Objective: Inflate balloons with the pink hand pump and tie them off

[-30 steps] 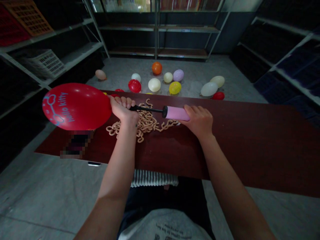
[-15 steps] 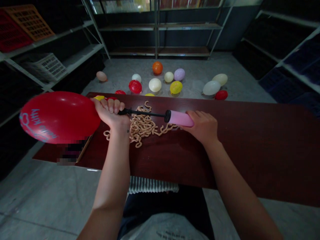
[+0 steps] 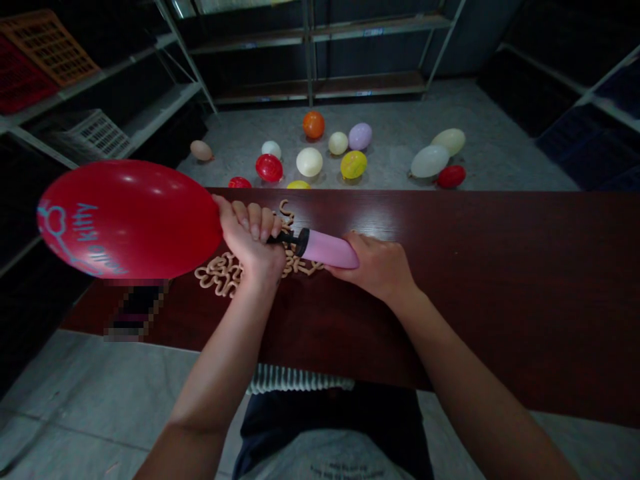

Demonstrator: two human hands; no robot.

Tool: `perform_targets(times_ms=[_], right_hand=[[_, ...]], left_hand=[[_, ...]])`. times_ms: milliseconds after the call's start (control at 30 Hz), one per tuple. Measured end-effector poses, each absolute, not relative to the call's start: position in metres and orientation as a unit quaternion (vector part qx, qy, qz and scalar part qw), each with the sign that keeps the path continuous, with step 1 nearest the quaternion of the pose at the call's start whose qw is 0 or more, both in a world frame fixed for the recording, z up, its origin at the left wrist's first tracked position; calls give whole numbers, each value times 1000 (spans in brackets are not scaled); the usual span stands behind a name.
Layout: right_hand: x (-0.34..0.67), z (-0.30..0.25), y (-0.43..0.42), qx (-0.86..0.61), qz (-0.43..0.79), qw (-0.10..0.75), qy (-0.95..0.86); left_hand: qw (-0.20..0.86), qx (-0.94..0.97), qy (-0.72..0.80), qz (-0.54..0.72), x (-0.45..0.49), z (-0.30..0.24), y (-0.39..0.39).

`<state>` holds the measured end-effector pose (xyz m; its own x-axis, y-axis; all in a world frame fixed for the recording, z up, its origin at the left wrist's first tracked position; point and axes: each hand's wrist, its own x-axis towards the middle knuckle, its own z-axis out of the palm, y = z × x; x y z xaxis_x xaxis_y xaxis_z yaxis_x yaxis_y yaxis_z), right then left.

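Note:
A large inflated red balloon with blue "hello kitty" lettering extends leftward from my left hand. That hand is closed around the black end of a balloon pump, with the balloon's neck hidden inside the fingers. My right hand wraps round the pink barrel of the balloon pump. Only a short piece of black rod shows between the barrel's black collar and my left hand. Beneath my hands, tan squiggly strands lie in a pile on the table, partly covered by my left hand and wrist.
The dark red-brown table spans the front. A blurred-out dark flat object lies at its left end. Behind it, several balloons, including an orange balloon and a yellow balloon, rest on the floor. Shelves with crates line the walls.
The barrel and my left hand have come closer together, so much less rod shows. My right hand moved left, my left hand slightly right. The balloon shifted with it and looks somewhat larger.

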<state>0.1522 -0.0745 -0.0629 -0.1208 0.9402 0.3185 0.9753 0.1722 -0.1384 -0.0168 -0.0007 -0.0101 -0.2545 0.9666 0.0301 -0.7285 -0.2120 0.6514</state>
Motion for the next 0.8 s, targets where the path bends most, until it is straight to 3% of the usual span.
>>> perform_targets(times_ms=[500, 800], right_hand=[[154, -70, -64, -638, -156, 183, -731], [171, -72, -60, -628, -250, 138, -724]], left_hand=[[596, 150, 235, 753, -21, -25, 15], [571, 86, 216, 787, -52, -32, 35]])
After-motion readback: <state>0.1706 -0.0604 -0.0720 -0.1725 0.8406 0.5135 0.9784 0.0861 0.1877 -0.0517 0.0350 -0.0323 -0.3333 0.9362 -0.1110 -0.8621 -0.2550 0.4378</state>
